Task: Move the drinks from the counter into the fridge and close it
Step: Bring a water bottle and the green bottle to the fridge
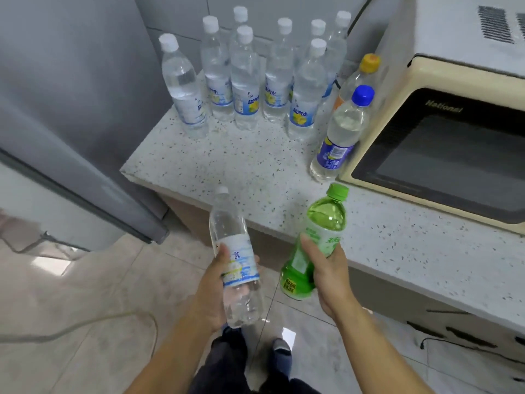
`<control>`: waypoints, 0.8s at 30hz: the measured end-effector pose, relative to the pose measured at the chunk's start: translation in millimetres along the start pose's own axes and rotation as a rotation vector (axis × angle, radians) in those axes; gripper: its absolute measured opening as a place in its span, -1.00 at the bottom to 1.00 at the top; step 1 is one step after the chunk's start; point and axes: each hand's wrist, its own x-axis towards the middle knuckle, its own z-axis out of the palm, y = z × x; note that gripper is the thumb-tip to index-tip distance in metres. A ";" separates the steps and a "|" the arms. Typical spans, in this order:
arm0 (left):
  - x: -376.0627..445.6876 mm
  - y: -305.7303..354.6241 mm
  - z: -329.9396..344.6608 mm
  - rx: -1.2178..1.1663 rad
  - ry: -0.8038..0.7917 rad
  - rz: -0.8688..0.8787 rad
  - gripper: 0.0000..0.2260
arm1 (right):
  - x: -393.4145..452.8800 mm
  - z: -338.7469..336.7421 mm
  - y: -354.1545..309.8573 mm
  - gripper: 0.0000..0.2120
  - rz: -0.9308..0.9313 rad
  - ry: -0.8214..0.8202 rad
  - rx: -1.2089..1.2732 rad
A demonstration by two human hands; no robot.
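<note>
Left grip (218,282) was wrapped around a clear water bottle (235,257) at the label band, thumb on the near side, fingers curled behind. Right grip (326,268) held a green drink bottle (315,245) the same way, at mid-body over the label. Both bottles were off the bench (255,172), tilted, caps pointing away from the person, over the floor at the bench edge.

Handling, as a guess: both looked full and capped, so moderately heavy for one hand; thin plastic that would dent under a hard squeeze; smooth and maybe slippery. The label band seemed the best hold, since it gives some friction and the body is widest there. No spill risk with caps on.

Contents: clear bottle held colourless liquid nearly to the neck; green bottle held pale green liquid up to the shoulder.

Beyond both grips, on the bench: a cluster of white-capped water bottles (244,78), all upright, filled with clear liquid. Ahead of the right grip, a blue-capped bottle (341,135) stood just beside the microwave (443,143), with an orange-capped bottle (360,78) behind it. Fridge (71,109) stood left of the left grip, its grey side showing; whether the door was open could not be told.
</note>
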 end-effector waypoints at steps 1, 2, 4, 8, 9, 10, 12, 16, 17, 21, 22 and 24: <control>-7.7 -7.9 -4.8 -0.023 0.019 0.001 -0.44 | -5.0 0.7 5.9 -0.77 0.015 -0.028 -0.007; -15.7 -15.1 -10.5 -0.043 0.038 0.000 -0.47 | -9.8 2.2 11.5 -0.82 0.031 -0.060 -0.017; -33.2 -28.1 -25.2 -0.085 0.082 -0.003 -0.52 | -19.6 7.9 23.7 -0.85 0.070 -0.129 -0.040; -75.3 -46.3 -61.4 -0.164 0.217 0.058 -0.62 | -42.7 35.3 48.2 -0.83 0.148 -0.288 -0.112; -86.5 -48.8 -71.2 -0.183 0.266 0.083 -0.62 | -49.0 45.3 53.2 -0.82 0.165 -0.335 -0.136; -97.5 -50.4 -80.8 -0.205 0.315 0.105 -0.61 | -55.7 56.6 56.8 -0.79 0.179 -0.385 -0.157; -117.5 -52.9 -100.8 -0.241 0.410 0.146 -0.54 | -68.6 79.4 64.4 -0.69 0.202 -0.486 -0.189; -155.9 -55.3 -141.4 -0.368 0.527 0.234 -0.46 | -96.7 131.0 76.8 -0.68 0.238 -0.676 -0.281; -166.1 -55.2 -153.2 -0.407 0.542 0.246 -0.44 | -104.6 145.8 80.3 -0.69 0.244 -0.718 -0.298; -204.7 -49.0 -207.6 -0.497 0.586 0.315 -0.39 | -140.1 208.5 97.8 -0.68 0.284 -0.834 -0.341; -213.9 -46.5 -222.2 -0.514 0.596 0.344 -0.38 | -149.6 225.3 104.0 -0.63 0.295 -0.842 -0.350; -231.8 -40.4 -252.9 -0.526 0.623 0.405 -0.38 | -169.4 260.2 116.6 -0.57 0.310 -0.841 -0.361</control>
